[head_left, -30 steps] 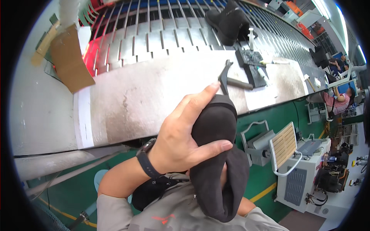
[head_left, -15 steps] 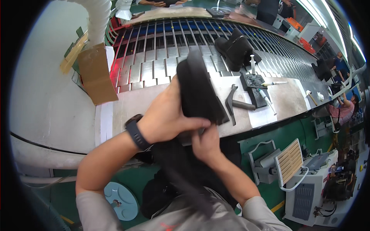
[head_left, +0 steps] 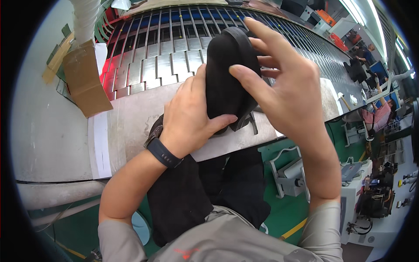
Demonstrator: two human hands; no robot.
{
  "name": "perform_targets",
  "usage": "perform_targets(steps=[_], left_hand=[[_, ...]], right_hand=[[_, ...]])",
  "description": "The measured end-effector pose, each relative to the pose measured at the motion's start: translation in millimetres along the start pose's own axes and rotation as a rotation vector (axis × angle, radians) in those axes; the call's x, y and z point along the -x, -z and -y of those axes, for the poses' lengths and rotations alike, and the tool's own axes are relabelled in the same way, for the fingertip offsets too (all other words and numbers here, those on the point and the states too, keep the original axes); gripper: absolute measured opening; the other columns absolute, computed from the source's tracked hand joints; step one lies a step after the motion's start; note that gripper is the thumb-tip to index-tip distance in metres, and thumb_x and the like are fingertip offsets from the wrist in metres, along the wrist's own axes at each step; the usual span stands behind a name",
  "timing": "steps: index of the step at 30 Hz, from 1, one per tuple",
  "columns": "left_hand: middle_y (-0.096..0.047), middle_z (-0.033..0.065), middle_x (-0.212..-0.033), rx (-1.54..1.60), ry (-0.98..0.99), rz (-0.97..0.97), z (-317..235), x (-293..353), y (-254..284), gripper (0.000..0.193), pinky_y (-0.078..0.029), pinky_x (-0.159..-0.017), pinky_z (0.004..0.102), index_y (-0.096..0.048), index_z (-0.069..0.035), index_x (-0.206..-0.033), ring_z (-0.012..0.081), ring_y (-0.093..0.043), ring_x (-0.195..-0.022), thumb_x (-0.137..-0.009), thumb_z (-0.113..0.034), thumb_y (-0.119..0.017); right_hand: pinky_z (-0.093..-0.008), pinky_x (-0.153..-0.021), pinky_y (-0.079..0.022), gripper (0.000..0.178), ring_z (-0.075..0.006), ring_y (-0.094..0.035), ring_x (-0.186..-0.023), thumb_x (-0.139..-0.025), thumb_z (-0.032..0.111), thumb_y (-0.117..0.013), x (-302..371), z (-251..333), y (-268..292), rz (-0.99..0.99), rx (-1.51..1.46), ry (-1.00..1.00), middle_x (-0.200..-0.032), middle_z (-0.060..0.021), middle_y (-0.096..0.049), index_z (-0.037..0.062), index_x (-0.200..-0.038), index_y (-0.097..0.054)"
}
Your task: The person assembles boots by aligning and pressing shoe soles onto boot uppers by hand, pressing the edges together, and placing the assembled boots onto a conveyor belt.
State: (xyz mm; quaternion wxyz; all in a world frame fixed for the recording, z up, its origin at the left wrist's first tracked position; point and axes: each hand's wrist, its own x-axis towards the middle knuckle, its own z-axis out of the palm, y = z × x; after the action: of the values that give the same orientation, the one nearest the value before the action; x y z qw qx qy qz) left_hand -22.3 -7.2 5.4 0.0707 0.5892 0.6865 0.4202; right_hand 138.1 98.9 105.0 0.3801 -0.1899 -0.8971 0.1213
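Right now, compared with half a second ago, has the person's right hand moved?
Yes: the right hand has moved forward and rightward, from near the front edge of the workbench toward the metal slats.

The matt black boot (head_left: pixel 229 83) had risen from before the person's chest to over the pale surface (head_left: pixel 135 105). The left hand (head_left: pixel 192 113) had shifted from across it to its left side. The right hand (head_left: pixel 288 87), previously at its lower end, had come up, fingers (head_left: pixel 264 34) spread near the upper rim. The dark metal hammer (head_left: pixel 254 124) had become mostly hidden.
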Motion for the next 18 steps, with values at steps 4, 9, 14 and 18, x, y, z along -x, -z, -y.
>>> perform_targets(steps=[4,9,14,18], left_hand=[[-0.067,0.0275,-0.133,-0.065,-0.057,-0.064,4.4,3.0,-2.5,0.114,-0.056,-0.102,0.0488,-0.039,0.008,-0.160,0.0442,-0.068,-0.121,-0.073,-0.034,-0.100],[-0.067,0.0263,-0.130,-0.051,-0.064,-0.068,11.0,-0.9,-2.3,0.115,-0.056,-0.101,0.0497,-0.038,0.007,-0.161,0.0437,-0.068,-0.119,-0.074,-0.036,-0.099],[-0.068,0.0250,-0.128,-0.054,-0.040,-0.045,15.3,-2.0,0.2,0.117,-0.056,-0.099,0.0501,-0.038,0.006,-0.162,0.0431,-0.068,-0.119,-0.072,-0.037,-0.100],[-0.068,0.0240,-0.129,-0.013,-0.015,-0.015,20.3,-7.5,4.3,0.118,-0.055,-0.100,0.0498,-0.039,0.006,-0.161,0.0431,-0.067,-0.120,-0.071,-0.038,-0.100]], right_hand=[[-0.0300,-0.089,-0.063,0.048,-0.0137,-0.077,-0.100,-0.097,0.004,-0.079,-24.5,-3.0,12.2,0.208,-0.069,-0.032,-0.107,-0.0146,-0.082,-0.0015,-0.144,-0.068],[-0.0235,-0.077,-0.058,0.045,-0.0057,-0.070,-0.090,-0.100,0.000,-0.073,-39.9,-14.8,14.7,0.326,-0.253,-0.098,-0.103,-0.0097,-0.082,0.0003,-0.144,-0.069],[-0.0220,-0.074,-0.054,0.045,-0.0032,-0.066,-0.086,-0.100,0.000,-0.072,-50.3,-8.1,19.2,0.404,-0.220,-0.138,-0.096,-0.0051,-0.079,0.0007,-0.144,-0.070],[-0.0220,-0.063,-0.045,0.043,-0.0014,-0.054,-0.073,-0.099,0.001,-0.073,-45.5,-0.1,0.5,0.269,-0.051,0.004,-0.083,0.0049,-0.068,-0.0004,-0.142,-0.072]])
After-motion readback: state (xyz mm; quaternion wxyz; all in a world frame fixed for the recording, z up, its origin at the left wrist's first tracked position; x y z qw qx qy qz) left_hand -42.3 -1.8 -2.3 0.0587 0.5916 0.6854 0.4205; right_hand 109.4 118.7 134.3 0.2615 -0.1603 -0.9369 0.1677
